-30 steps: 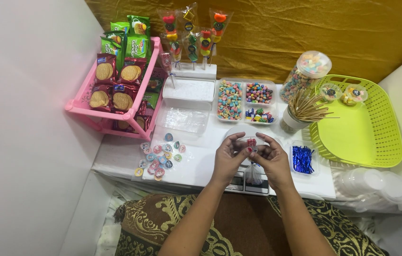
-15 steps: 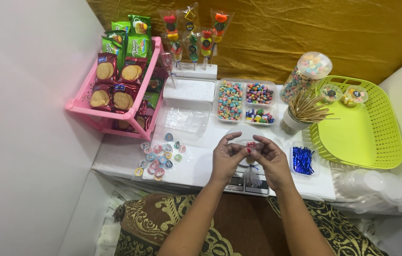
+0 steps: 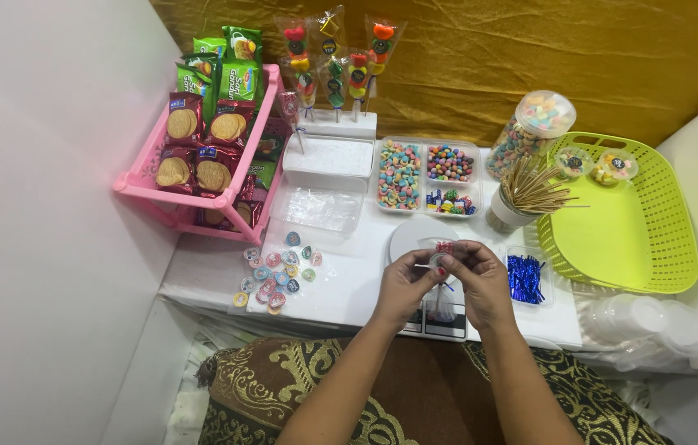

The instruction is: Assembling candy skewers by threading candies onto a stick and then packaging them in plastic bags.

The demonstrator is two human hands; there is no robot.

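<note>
My left hand [image 3: 402, 284] and my right hand [image 3: 478, 276] meet over a small kitchen scale [image 3: 420, 239] at the table's front edge. Together they pinch a small clear candy packet [image 3: 443, 254] with a red piece showing at its top; clear plastic hangs below the fingers. A tray of blue twist ties [image 3: 524, 278] lies just right of my right hand. Several small round candy cups [image 3: 276, 270] are scattered on the table left of my left hand.
A pink rack [image 3: 200, 177] of biscuit packs stands at the left. Candy skewers [image 3: 334, 66] stand in a white block, with a sweets tray [image 3: 424, 175], a candy jar [image 3: 530, 132], a cup of wooden sticks [image 3: 522, 198] and a green basket [image 3: 645, 239] further right.
Both hands have stayed together over the scale, shifting slightly while working the small packet between the fingertips. Nothing else has moved.
</note>
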